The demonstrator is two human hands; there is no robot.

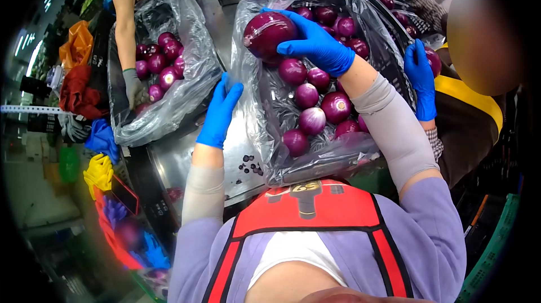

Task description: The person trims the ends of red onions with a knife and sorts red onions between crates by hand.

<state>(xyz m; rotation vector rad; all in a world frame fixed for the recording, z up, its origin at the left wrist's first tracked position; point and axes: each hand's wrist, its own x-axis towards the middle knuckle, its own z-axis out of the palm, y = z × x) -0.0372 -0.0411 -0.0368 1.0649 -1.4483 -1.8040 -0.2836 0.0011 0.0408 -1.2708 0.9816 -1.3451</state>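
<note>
- Two black crates with clear plastic liners show in the head view: a near crate in front of the person and a left crate.
- Many loose purple onions lie in the near crate, on its liner.
- The right hand, in a blue glove, grips a large purple onion between thumb and fingers, above the near crate's left side.
- The left hand, gloved in blue too, is spread, thumb apart from fingers, between the crates over the metal tabletop.
- Small dark pieces lie on the tabletop beside the near crate.
- More onions fill part of the left crate, where a co-worker's gloved hand reaches in.
</note>
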